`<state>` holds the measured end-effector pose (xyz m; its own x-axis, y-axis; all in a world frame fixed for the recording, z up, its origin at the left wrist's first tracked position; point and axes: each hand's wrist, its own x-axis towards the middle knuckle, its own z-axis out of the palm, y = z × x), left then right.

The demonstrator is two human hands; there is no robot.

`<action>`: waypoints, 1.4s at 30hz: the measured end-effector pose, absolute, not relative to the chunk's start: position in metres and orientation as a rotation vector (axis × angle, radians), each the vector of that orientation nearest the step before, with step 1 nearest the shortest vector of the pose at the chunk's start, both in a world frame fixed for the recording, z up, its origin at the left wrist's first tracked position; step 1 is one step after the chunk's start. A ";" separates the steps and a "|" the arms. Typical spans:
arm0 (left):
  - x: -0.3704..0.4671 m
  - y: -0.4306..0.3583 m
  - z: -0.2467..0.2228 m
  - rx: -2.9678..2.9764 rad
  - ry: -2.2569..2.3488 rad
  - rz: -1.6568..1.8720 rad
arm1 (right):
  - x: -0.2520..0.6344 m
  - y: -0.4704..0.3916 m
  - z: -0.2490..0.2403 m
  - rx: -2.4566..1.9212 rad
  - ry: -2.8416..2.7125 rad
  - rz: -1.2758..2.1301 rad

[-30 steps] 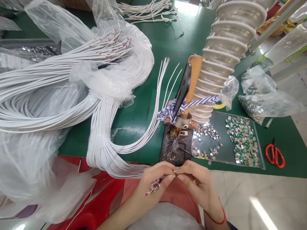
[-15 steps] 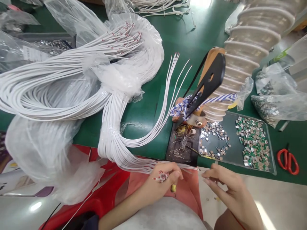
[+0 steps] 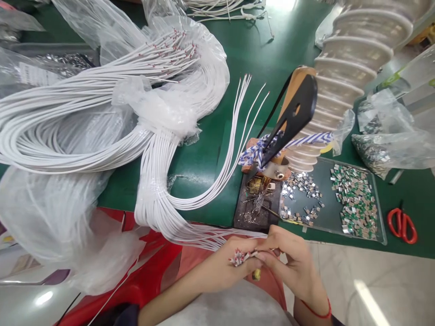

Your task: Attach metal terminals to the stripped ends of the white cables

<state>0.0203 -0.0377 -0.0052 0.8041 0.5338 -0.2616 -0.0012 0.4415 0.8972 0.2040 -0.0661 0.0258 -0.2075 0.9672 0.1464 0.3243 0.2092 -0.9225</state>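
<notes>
My left hand (image 3: 222, 267) is closed round the ends of several white cables (image 3: 200, 234), whose red-tipped ends stick out of the fist. Fingers of my right hand (image 3: 292, 258) pinch together at the left hand's fingertips, where a cable end seems to lie between them. A small yellow thing (image 3: 256, 274) shows under the left hand. The cables run from a large bundle (image 3: 152, 190) on the green table (image 3: 200, 176). A few loose cables (image 3: 234, 145) curve up beside it.
A soldering stand (image 3: 283, 122) tied with striped cord rises beside a ribbed hose (image 3: 356, 54). Right of its dark base lies a tray (image 3: 328, 181) of small metal connectors. Red scissors (image 3: 403, 225) rest at the right, near plastic bags (image 3: 390, 140).
My right hand has moved left and now meets my left hand. The left hand has shifted slightly right and down with the cable ends. The whole view has shifted slightly.
</notes>
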 end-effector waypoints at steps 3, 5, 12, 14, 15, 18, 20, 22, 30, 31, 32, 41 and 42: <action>0.015 -0.034 -0.005 1.157 0.493 0.397 | 0.210 -0.069 0.020 -1.174 -1.635 1.043; 0.014 -0.032 -0.005 1.159 0.467 0.399 | 0.211 -0.070 0.018 -1.136 -1.604 1.071; 0.010 -0.026 0.003 1.483 0.657 0.588 | 0.199 -0.068 0.021 -1.309 -1.470 1.122; 0.007 -0.024 0.004 1.579 0.698 0.607 | 0.198 -0.066 0.022 -1.295 -1.476 1.115; 0.004 -0.023 0.004 1.604 0.718 0.614 | 0.197 -0.065 0.022 -1.289 -1.486 1.105; -0.002 -0.023 0.001 1.583 0.754 0.644 | 0.193 -0.062 0.023 -1.300 -1.536 1.064; -0.005 -0.021 -0.002 1.543 0.768 0.657 | 0.189 -0.061 0.025 -1.327 -1.577 1.018; -0.006 -0.018 -0.004 1.509 0.807 0.668 | 0.186 -0.061 0.027 -1.352 -1.617 0.950; -0.003 0.000 -0.006 1.459 0.734 0.778 | 0.236 -0.060 0.018 -1.801 -1.621 0.497; -0.003 0.000 -0.005 1.468 0.725 0.780 | 0.244 -0.059 0.015 -1.859 -1.640 0.478; -0.002 0.000 -0.004 1.472 0.723 0.778 | 0.251 -0.058 0.013 -1.905 -1.666 0.486; -0.001 -0.001 0.000 1.444 0.758 0.694 | 0.262 -0.053 0.009 -1.964 -1.730 0.593; -0.001 -0.001 0.000 1.438 0.762 0.691 | 0.262 -0.053 0.009 -1.959 -1.734 0.597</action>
